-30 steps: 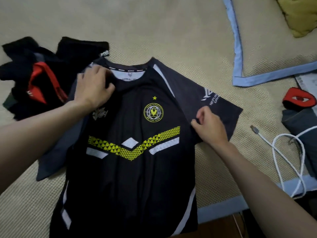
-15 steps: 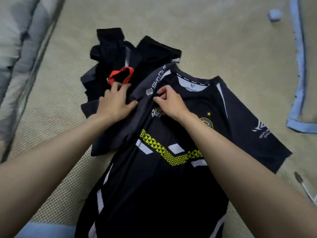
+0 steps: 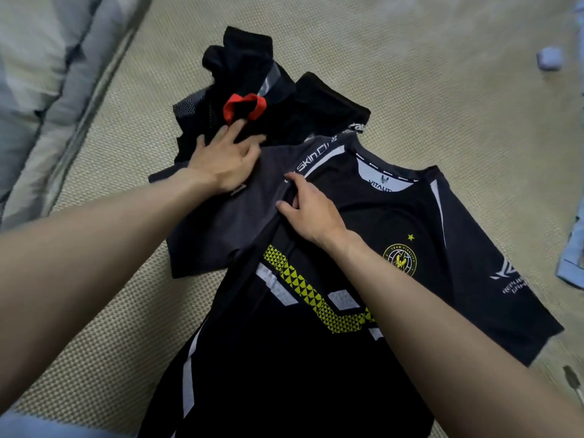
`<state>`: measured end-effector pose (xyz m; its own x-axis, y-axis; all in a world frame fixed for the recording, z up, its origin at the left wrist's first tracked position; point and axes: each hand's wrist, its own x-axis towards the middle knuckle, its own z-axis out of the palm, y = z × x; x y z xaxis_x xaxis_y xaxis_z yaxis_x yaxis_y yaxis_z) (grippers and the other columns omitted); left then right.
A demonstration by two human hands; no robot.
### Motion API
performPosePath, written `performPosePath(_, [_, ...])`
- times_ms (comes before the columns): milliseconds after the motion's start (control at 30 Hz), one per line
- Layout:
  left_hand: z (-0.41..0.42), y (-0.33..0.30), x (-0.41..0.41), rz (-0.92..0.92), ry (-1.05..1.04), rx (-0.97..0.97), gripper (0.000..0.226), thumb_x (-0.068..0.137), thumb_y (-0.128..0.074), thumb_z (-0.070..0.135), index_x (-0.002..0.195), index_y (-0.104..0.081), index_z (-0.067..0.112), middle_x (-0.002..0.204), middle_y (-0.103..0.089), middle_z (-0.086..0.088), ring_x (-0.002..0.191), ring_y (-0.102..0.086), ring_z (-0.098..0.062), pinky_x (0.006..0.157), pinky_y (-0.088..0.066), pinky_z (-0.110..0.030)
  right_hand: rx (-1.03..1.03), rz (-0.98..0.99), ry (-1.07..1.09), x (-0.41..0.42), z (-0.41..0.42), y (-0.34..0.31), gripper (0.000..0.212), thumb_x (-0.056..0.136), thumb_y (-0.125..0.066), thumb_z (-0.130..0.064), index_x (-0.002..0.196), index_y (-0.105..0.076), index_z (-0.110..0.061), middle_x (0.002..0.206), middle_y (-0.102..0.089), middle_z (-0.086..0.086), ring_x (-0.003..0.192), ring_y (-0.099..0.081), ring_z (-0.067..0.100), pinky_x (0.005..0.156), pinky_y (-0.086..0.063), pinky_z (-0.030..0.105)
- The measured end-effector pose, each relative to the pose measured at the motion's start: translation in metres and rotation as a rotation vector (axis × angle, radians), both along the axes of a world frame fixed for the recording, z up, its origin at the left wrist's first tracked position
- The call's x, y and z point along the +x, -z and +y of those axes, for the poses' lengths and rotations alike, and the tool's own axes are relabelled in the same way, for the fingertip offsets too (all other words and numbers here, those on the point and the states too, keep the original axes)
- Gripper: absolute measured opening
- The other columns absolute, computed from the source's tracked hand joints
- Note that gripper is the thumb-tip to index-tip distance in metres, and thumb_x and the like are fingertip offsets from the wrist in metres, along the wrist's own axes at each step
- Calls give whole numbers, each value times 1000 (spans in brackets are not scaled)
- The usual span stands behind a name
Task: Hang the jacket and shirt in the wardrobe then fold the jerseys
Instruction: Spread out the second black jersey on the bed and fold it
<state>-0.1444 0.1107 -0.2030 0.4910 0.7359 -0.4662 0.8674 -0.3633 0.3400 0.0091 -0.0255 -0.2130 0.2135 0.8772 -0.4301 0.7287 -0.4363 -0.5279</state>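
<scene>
The jersey [image 3: 316,358] runs off the bottom edge, its hem out of sight. The right forearm covers part of its yellow chevron. Above its collar, a crumpled dark garment [image 3: 252,90] is too bunched to identify. The left hand [image 3: 221,159] is motion-blurred, its grip unclear.

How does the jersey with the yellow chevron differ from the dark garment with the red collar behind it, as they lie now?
The yellow-chevron jersey lies spread flat, front up, crest and collar showing; the red-collared garment sits bunched in a heap. The jersey carries yellow and white markings; the heap shows only a red collar and grey panels. The right hand pinches the jersey's shoulder; the left hand rests at the heap's edge. Both are mostly black and lie on the woven mat.
</scene>
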Motion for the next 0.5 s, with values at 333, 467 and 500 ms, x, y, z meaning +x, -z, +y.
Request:
performPosePath(333, [83,-21,73,-89,-138,228,53,97,-43,39,149,-43,31,166,-18,-6,143,-34,-38,115,-27,-55,-59,60,-14,5,0,2,65,97,-55,-54,154,-29,-38,124,-55,7,109,-62,30,102,-48,47])
performPosePath(467, [46,-16,21,-217,-105,393,34,85,-53,42,108,-64,19,121,-60,-12,113,-57,-36,96,-41,-48,-93,40,-47,-1,-1,-4,72,97,-53,-57,158,-16,-43,135,-48,7,112,-62,33,103,-48,47])
performPosePath(500, [40,-13,4,-220,-109,354,35,83,-53,46,103,-64,20,110,-66,-12,106,-61,-36,92,-44,-46,-86,28,-47,-3,-3,-6,74,98,-53,-56,159,-13,-44,134,-47,7,111,-62,34,101,-48,47])
